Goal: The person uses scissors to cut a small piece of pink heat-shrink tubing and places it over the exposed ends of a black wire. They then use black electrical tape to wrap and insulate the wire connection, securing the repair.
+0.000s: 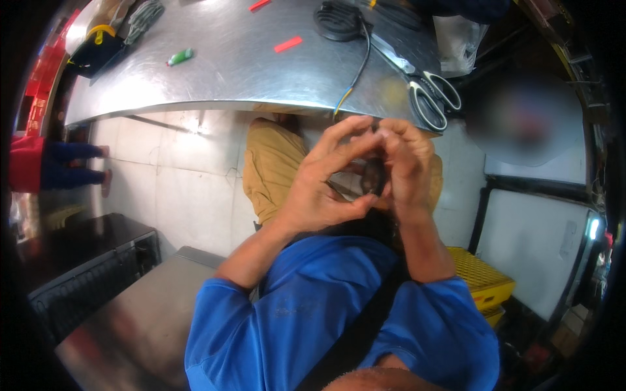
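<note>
My left hand point(319, 186) and my right hand point(409, 169) meet over my lap, just off the near edge of the steel table point(228, 75). Between them is a small dark rounded piece point(372, 176), partly covered by my fingers; its kind is unclear. The fingers of both hands are bent round it, and my left thumb reaches its lower end. Just beyond my fingers, a black cable point(365, 55) hangs to the table edge, its end split into yellow and blue wires. Large scissors point(427, 98) with black-and-white handles lie at the right edge.
On the table lie a coiled black cord point(336, 21), a red strip point(288, 44), and a small green tube point(180, 57). A black box point(98, 52) stands at far left. A yellow crate point(479, 277) sits low on my right. Another person point(55, 163) is at the left.
</note>
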`<state>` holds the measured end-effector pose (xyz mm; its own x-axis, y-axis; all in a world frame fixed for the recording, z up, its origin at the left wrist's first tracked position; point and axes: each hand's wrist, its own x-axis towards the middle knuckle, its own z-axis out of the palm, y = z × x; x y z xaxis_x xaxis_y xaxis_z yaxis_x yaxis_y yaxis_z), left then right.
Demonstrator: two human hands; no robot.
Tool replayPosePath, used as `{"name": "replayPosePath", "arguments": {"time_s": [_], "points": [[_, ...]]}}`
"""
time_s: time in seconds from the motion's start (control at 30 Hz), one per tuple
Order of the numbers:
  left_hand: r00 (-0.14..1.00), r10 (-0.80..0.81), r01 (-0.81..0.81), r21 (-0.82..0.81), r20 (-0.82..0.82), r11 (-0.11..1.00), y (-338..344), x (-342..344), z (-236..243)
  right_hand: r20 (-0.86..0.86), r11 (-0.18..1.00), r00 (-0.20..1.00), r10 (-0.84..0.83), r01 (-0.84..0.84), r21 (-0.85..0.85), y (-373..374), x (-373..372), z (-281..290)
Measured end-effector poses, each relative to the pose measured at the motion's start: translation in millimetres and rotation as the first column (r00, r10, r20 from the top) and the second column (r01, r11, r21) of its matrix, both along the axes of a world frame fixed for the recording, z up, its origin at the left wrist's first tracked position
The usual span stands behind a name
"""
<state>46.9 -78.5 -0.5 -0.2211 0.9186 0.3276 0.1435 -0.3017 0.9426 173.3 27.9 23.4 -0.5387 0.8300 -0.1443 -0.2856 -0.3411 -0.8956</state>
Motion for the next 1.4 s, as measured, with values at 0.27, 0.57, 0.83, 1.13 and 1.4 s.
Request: {"name": "replayPosePath", "arguments": {"time_s": [0.27,0.57,0.83,1.13,1.4], "points": [[0.783,0.078,-0.155,-0.072,-0.617,0.985,16,-101,50,-0.053,0.985,0.999,0.004,0.006,0.172,23,4,-15],[0.544,0.161,-0.311,-0.02,-0.823,0.95,37,-68,35,-0.003,0.979,1.0,0.01,-0.01,0.202,24,3,-30],[0.801,0.302,-0.406,-0.098,-0.517,0.909,38,-37,27,-0.004,0.973,0.992,0.124,-0.121,0.199,24,2,-27],[0.919,0.115,0.033,-0.364,0.377,0.931,7,-39,-9,-0.034,0.957,0.962,0.27,-0.264,0.123,20,1,-50],[0.899,0.054,0.108,-0.339,0.434,0.935,9,-49,-6,-0.135,0.954,0.944,0.301,-0.296,0.053,17,-3,-57]]}}
